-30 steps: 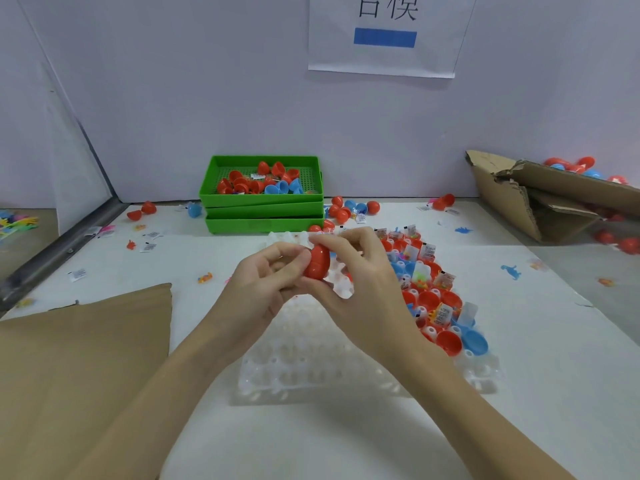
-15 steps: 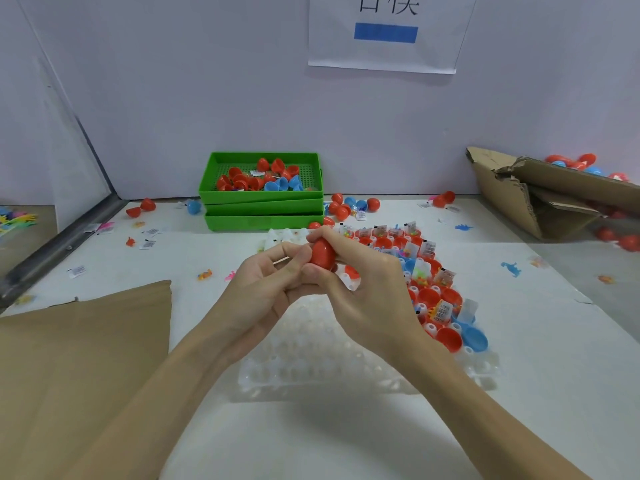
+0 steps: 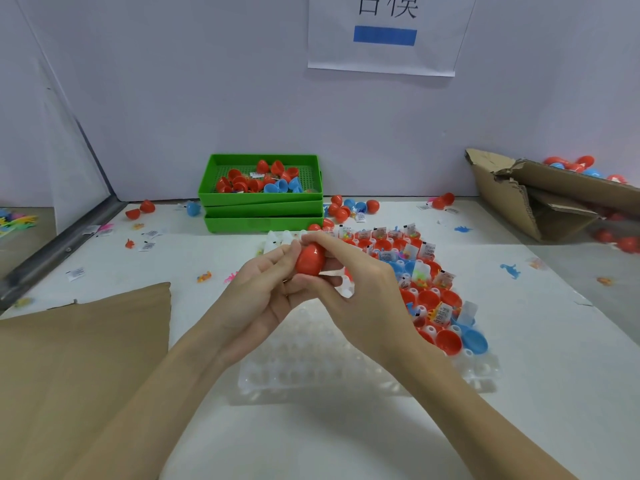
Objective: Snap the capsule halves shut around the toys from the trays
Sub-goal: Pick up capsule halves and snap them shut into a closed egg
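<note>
Pinching red capsule (image 3: pixel 310 259) upright, both hands (image 3: pixel 263 289) (image 3: pixel 360 285).

Red egg-shaped capsule (image 3: pixel 310 259), closed, held upright above clear tray (image 3: pixel 311 368)

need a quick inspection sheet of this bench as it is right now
surface: white table, brown cardboard sheet lying at the near left
job's things: red capsule held between both hands; clear tray with red and blue capsule halves and toy packets on its right part; stacked green trays at the back, top one holding more halves
clutter: loose capsules, small toys and paper labels scattered on the table
grippers: left hand and right hand both pinch the capsule
cables: nothing seen
surroundings: torn cardboard box at the right, paper sign on the wall
</note>
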A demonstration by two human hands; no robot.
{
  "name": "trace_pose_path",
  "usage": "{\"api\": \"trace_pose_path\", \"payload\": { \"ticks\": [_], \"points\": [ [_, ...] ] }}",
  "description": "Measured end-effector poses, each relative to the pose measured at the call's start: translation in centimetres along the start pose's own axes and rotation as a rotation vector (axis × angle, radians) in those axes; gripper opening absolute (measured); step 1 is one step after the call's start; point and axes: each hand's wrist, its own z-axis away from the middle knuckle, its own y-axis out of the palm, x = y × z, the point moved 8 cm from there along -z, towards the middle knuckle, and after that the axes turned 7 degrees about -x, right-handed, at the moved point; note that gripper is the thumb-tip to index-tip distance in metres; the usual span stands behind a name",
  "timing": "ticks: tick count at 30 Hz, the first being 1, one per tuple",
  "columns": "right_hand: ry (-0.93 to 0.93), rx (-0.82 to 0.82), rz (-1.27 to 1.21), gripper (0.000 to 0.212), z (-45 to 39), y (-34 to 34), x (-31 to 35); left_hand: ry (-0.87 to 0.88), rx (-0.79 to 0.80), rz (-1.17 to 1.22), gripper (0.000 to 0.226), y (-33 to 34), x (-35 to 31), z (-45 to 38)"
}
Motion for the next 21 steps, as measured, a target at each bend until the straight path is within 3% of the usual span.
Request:
{"api": "trace_pose_path", "payload": {
  "ticks": [6,11,15,21],
  "points": [
    [-0.023,0.054,0.061,0.035,0.0,0.1,0.0,0.007,-0.004,-0.053,0.048,-0.4,0.4,0.0],
    [-0.020,0.077,0.089,0.031,-0.2,0.2,-0.5,0.035,-0.062,-0.042,0.024,-0.2,0.5,-0.1],
    [-0.032,0.057,0.057,0.037,-0.5,-0.3,-0.4,0.040,-0.059,0.007,0.031,0.1,0.3,0.0],
    [-0.023,0.047,0.052,0.053,-0.3,-0.3,-0.2,-0.118,0.026,0.079,0.046,0.7,1.0,0.3]
  ]
}}
